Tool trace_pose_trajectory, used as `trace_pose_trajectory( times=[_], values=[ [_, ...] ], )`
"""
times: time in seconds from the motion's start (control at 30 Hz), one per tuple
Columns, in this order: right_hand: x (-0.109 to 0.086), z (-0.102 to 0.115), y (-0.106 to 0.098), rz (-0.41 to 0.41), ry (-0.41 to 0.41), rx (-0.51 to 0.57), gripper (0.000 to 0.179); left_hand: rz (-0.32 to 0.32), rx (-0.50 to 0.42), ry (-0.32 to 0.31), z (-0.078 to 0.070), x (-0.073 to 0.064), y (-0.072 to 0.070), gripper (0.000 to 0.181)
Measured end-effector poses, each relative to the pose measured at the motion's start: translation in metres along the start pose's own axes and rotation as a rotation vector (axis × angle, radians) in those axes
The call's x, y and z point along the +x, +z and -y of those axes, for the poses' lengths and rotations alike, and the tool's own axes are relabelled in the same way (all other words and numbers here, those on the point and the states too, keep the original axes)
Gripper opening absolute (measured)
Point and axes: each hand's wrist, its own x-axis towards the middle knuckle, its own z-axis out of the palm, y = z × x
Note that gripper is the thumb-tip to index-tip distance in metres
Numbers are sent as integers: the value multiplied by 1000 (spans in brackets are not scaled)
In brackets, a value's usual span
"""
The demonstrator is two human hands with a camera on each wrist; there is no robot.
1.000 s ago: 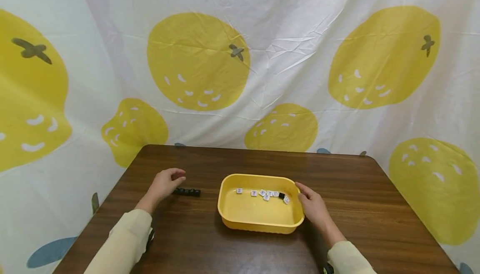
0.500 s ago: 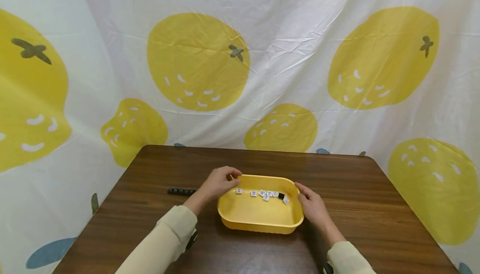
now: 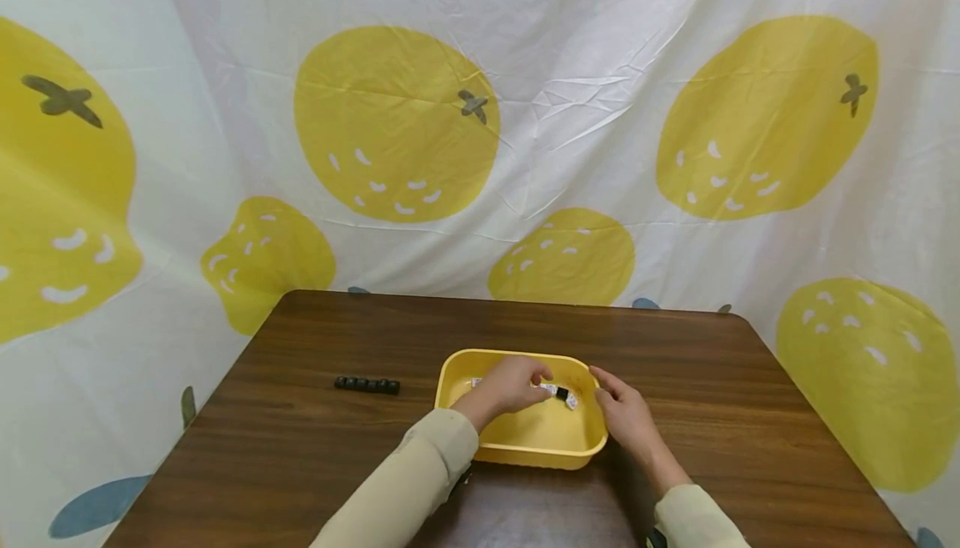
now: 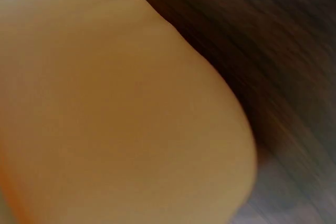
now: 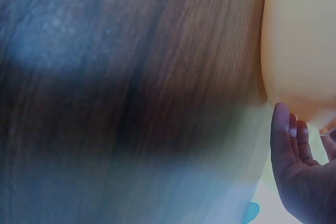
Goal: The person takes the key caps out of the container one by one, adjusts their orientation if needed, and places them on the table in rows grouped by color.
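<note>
A yellow plastic tub stands on the brown table. Inside it lie several small white keycaps and one black keycap. My left hand is over the tub, fingers and thumb apart and pointing toward the keycaps, some of which it hides. Nothing shows between its fingertips. At the tub's right side, my right hand touches the rim and outer wall with extended fingers. The right wrist view shows its fingertips against the tub's outer wall; the left wrist view has only the tub's wall and table.
Left of the tub, several black keycaps sit side by side in a straight row on the wooden table. Behind the table hangs a white curtain printed with lemons.
My left hand has moved right from beside the black row, across the tub's left rim, to above the keycaps inside. My right hand and the tub have stayed put.
</note>
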Motion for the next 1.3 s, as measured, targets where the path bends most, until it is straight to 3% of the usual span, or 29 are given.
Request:
trace_pose_trajectory(
  times=[0.3,0.53,0.7,0.83,0.97,1.17,1.3],
  values=[
    [1,-1,0,0,11,-1,44,58,152,-35,-6,21,19,30],
    [-2,-1,1,-6,1,-8,43,139,275,-52,-11,22,24,25],
    [0,-1,1,-8,7,0,43,114,223,-23,-5,16,18,10],
    [2,-1,0,-3,20,4,44,112,215,2,3,13,17,21],
    [1,-1,0,0,27,7,44,131,269,28,7,12,20,27],
    [0,-1,0,-3,15,9,44,128,274,21,5,11,20,16],
    [1,-1,0,-6,18,8,44,134,255,-2,7,12,20,20]
  ],
)
